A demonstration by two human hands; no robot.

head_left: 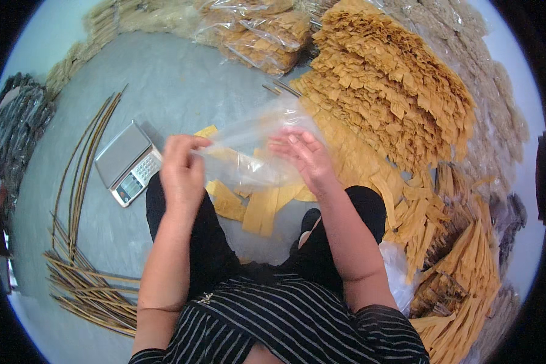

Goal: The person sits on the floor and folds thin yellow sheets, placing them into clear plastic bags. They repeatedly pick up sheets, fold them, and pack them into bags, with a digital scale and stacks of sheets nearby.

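A clear plastic bag (249,165) stretches between my two hands, above the floor in front of my knees. My left hand (184,167) is closed, pinching the bag's left edge between thumb and fingers. At the bag's right side, my right hand (303,155) has its fingers stretched out and apart against the film. Whether those fingers are inside the bag or behind it, I cannot tell. Flat yellow strips (259,215) of a thin, sheet-like material lie on the floor below the bag, partly seen through it.
A digital scale (126,159) with a grey platform stands left of my left hand. Thin brown sticks (94,285) lie along the left. A tall stack of yellow-brown sheets (388,85) rises at the right. Filled clear bags (261,36) are at the back; loose yellow strips (461,285) heap by my right side.
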